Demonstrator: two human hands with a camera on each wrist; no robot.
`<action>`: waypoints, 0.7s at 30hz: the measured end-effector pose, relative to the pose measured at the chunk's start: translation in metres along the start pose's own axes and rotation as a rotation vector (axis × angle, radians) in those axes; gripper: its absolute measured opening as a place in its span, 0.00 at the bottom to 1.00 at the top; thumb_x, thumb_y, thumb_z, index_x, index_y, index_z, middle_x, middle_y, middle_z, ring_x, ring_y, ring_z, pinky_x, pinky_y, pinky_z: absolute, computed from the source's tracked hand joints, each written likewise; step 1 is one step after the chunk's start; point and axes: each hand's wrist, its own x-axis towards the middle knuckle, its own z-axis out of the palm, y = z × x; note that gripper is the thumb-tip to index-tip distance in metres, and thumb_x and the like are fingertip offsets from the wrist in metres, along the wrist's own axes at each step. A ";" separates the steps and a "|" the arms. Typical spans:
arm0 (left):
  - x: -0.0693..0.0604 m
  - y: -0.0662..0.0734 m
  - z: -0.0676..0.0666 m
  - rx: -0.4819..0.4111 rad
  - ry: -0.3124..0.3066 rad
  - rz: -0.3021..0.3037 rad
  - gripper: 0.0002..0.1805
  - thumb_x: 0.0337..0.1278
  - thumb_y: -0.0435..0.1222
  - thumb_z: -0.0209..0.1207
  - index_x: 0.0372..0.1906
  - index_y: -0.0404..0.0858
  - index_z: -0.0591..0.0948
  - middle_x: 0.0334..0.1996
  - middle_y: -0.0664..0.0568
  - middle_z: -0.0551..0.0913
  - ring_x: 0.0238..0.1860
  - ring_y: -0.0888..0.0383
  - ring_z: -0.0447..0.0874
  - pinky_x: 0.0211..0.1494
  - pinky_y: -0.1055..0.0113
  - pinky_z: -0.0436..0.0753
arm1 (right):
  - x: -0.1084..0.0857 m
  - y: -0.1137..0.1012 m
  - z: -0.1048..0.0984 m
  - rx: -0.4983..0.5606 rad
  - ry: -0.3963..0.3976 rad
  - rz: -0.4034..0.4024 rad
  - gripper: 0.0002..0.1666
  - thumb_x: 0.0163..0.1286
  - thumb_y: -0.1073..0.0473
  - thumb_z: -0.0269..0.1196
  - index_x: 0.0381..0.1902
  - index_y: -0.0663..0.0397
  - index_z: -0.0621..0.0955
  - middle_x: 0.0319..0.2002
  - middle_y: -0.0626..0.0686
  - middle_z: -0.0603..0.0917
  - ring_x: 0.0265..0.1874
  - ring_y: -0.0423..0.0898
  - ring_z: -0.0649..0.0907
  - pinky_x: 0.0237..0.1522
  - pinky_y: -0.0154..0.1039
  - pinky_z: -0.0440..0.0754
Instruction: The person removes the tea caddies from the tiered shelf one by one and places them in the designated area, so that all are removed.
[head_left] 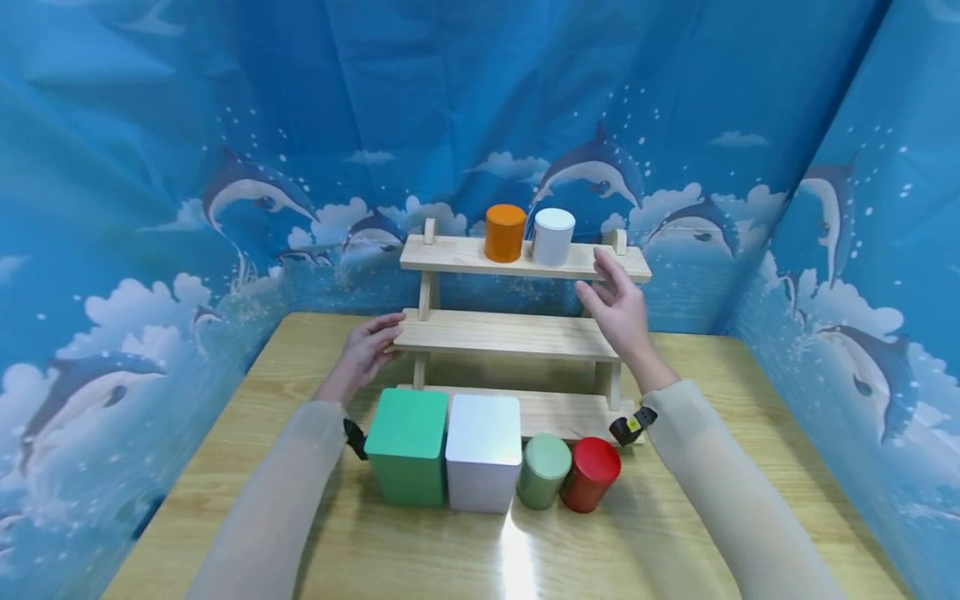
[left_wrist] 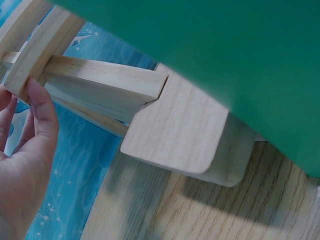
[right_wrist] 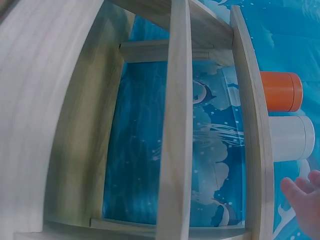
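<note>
A three-tier wooden display stand [head_left: 480,331] stands at the back of the table. My left hand [head_left: 369,350] grips the left end of its middle shelf; in the left wrist view the hand [left_wrist: 30,145] has thumb and fingers on that board's edge [left_wrist: 47,50]. My right hand [head_left: 618,310] is at the right end of the top shelf, fingers extended and nothing held. An orange canister [head_left: 505,233] and a white canister [head_left: 553,237] stand on the top shelf, left of that hand. In the right wrist view the hand [right_wrist: 306,200] appears apart from the white canister [right_wrist: 291,138].
In front of the stand are a green box [head_left: 407,450], a silver-white box [head_left: 483,454], a light green canister [head_left: 543,472] and a red canister [head_left: 591,475], side by side on the wooden table [head_left: 247,467]. A blue dolphin-print curtain [head_left: 360,100] hangs behind and at both sides.
</note>
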 end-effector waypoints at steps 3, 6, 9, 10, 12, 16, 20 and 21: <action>0.000 0.000 0.000 -0.011 0.011 -0.003 0.18 0.60 0.32 0.59 0.56 0.39 0.76 0.51 0.52 0.74 0.42 0.57 0.79 0.37 0.64 0.79 | 0.005 -0.002 0.002 -0.009 -0.008 0.026 0.34 0.69 0.62 0.57 0.69 0.60 0.60 0.68 0.61 0.59 0.65 0.58 0.63 0.58 0.54 0.66; 0.001 -0.001 0.000 -0.020 0.017 -0.004 0.17 0.59 0.32 0.59 0.55 0.40 0.77 0.50 0.51 0.75 0.41 0.57 0.79 0.36 0.65 0.79 | 0.011 -0.004 0.003 -0.034 -0.007 0.057 0.34 0.68 0.60 0.57 0.70 0.57 0.60 0.69 0.59 0.58 0.63 0.60 0.65 0.56 0.52 0.69; 0.001 -0.001 -0.001 -0.020 0.009 -0.004 0.18 0.60 0.32 0.59 0.55 0.40 0.77 0.50 0.51 0.75 0.41 0.57 0.79 0.35 0.65 0.79 | 0.016 0.000 0.005 -0.036 -0.006 0.077 0.34 0.69 0.60 0.57 0.70 0.57 0.60 0.69 0.59 0.58 0.62 0.61 0.67 0.56 0.53 0.70; 0.001 -0.002 -0.001 -0.022 0.009 -0.005 0.18 0.60 0.32 0.59 0.56 0.39 0.77 0.50 0.51 0.75 0.41 0.57 0.79 0.35 0.65 0.79 | 0.019 0.003 0.005 -0.027 -0.003 0.083 0.34 0.68 0.60 0.57 0.70 0.57 0.60 0.69 0.59 0.58 0.62 0.61 0.67 0.56 0.53 0.69; 0.001 -0.001 -0.001 -0.019 0.007 -0.006 0.18 0.60 0.33 0.59 0.56 0.39 0.76 0.50 0.51 0.75 0.41 0.57 0.79 0.35 0.65 0.79 | 0.025 0.012 0.006 -0.016 0.006 0.079 0.34 0.68 0.60 0.58 0.69 0.56 0.61 0.69 0.58 0.58 0.63 0.59 0.65 0.57 0.52 0.68; 0.001 -0.001 -0.001 -0.012 0.005 -0.009 0.20 0.59 0.34 0.60 0.57 0.39 0.76 0.50 0.51 0.74 0.42 0.57 0.79 0.37 0.64 0.79 | 0.037 0.029 0.009 -0.037 0.038 0.064 0.33 0.67 0.58 0.60 0.68 0.53 0.64 0.69 0.55 0.60 0.66 0.52 0.62 0.60 0.48 0.66; 0.000 0.000 0.000 -0.015 0.010 -0.012 0.20 0.59 0.34 0.60 0.57 0.39 0.76 0.50 0.51 0.75 0.41 0.57 0.79 0.37 0.64 0.79 | 0.046 0.033 0.013 -0.081 0.063 0.044 0.32 0.66 0.53 0.60 0.66 0.51 0.67 0.68 0.52 0.62 0.66 0.47 0.63 0.60 0.43 0.66; 0.000 0.000 0.001 -0.018 0.011 -0.014 0.19 0.59 0.33 0.60 0.56 0.39 0.76 0.50 0.51 0.75 0.41 0.57 0.79 0.37 0.64 0.79 | 0.048 0.033 0.014 -0.087 0.068 0.037 0.32 0.66 0.52 0.60 0.66 0.51 0.67 0.67 0.52 0.62 0.65 0.47 0.63 0.60 0.43 0.66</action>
